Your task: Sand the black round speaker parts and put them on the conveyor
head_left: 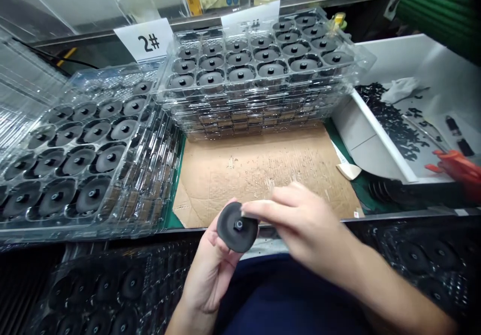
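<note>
My left hand (220, 267) holds a round black rubber-like disc (237, 239) by its edge, its face with a short central hub turned up toward me. Over the disc's upper right part reaches my right hand (300, 217), slightly blurred, its fingers bent and the index fingertip at the disc's face beside the hub. Whatever its fingertips pinch, if anything, is too small to make out. Both hands are above the near edge of a worn cardboard sheet (255, 164).
Stacked clear trays (150, 184) of similar discs stand left, with another tray stack (259, 92) behind the cardboard. On the right, a white bin (379, 134) holds small black pieces and red-handled pliers (454, 167). More trays (112, 310) lie low in front. A "2#" paper sign (148, 41) stands behind.
</note>
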The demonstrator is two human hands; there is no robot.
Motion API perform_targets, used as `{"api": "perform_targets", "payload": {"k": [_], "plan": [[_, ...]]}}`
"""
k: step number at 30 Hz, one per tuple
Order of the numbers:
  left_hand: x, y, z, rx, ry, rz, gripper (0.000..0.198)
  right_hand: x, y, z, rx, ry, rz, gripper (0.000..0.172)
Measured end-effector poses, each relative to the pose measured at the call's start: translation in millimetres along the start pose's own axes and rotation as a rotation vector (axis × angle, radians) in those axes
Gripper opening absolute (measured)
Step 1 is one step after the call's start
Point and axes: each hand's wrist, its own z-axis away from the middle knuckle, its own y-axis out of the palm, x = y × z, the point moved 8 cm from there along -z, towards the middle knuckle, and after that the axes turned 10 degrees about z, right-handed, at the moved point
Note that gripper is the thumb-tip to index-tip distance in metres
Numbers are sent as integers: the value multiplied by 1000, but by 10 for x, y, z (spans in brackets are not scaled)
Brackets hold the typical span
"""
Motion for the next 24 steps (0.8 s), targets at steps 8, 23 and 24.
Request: {"api": "perform_targets", "payload": {"k": [8, 23, 24], "plan": [[-3, 9, -61, 62, 28, 35, 49, 30, 64, 40, 68, -15, -96, 37], [-19, 5, -122, 96, -20, 108, 51, -906, 657, 592, 68, 427, -240, 25], [-13, 14, -120, 104, -38, 114, 53, -958, 755, 656, 89, 431, -216, 24]]}}
